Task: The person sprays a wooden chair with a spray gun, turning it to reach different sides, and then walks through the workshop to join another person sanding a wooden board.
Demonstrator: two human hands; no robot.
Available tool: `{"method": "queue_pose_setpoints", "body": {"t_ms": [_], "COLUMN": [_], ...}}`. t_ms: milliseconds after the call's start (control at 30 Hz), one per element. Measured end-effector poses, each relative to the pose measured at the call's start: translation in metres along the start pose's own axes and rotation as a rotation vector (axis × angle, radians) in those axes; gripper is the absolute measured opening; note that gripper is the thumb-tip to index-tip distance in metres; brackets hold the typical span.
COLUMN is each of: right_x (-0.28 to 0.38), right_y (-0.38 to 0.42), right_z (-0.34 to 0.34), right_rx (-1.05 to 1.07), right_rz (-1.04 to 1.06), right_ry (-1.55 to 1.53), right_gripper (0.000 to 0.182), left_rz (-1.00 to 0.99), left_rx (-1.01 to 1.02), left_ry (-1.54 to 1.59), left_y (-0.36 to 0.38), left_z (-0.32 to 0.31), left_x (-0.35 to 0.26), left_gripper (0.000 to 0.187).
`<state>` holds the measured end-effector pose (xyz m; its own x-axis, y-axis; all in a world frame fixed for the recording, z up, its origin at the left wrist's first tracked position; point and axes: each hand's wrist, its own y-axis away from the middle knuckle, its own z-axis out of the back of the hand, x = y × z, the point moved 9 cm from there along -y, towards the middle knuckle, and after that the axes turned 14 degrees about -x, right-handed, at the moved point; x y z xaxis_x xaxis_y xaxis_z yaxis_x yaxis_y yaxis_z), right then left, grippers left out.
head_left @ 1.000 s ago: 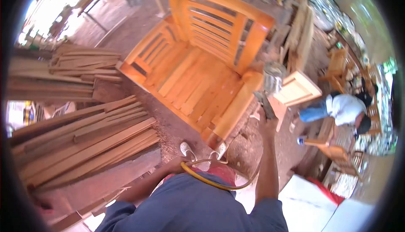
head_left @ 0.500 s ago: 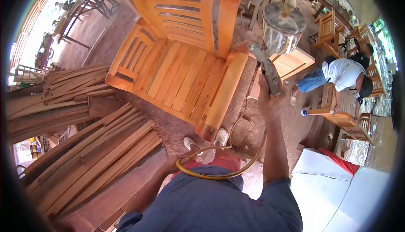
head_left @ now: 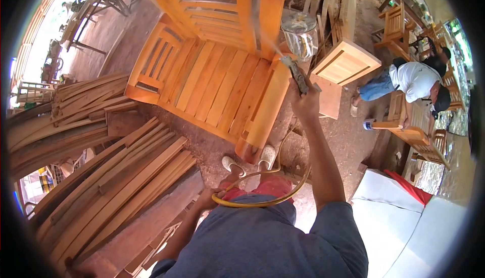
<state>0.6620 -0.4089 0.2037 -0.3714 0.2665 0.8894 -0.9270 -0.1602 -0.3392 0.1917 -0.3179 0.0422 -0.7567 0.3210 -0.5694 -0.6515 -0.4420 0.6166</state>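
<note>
My right hand (head_left: 304,102) grips a spray gun (head_left: 295,73) with a metal cup (head_left: 300,35) on top, raised over the right armrest of an orange wooden chair (head_left: 217,71). A fine mist leaves the nozzle toward the chair's backrest. My left hand (head_left: 208,198) is down by my hip, closed on a yellow air hose (head_left: 262,197) that loops across my front and up to the gun. My feet in white shoes (head_left: 250,161) stand at the chair's front corner.
Long wooden planks (head_left: 111,177) lie stacked on the ground to my left. A small wooden box table (head_left: 346,63) stands right of the chair. Another person (head_left: 411,83) in a white shirt crouches at the right beside more chairs (head_left: 414,136). A white and red sheet (head_left: 404,212) lies at lower right.
My right hand has brought the spray gun lower and leftward toward the chair's armrest and backrest, and spray mist now shows. The left hand has stayed on the hose.
</note>
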Motion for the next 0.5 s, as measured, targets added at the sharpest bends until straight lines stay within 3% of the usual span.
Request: {"method": "queue_pose_setpoints", "body": {"t_ms": [500], "right_x": [-0.065], "right_y": [0.025], "right_z": [-0.050], "right_rx": [0.104], "right_rz": [-0.036], "right_ry": [0.221], "right_gripper": [0.037], "left_rz": [0.001], "left_rx": [-0.060], "left_ry": [0.085], "left_y": [0.018], "left_z": [-0.008], "left_x": [0.014], "left_gripper": [0.035]}}
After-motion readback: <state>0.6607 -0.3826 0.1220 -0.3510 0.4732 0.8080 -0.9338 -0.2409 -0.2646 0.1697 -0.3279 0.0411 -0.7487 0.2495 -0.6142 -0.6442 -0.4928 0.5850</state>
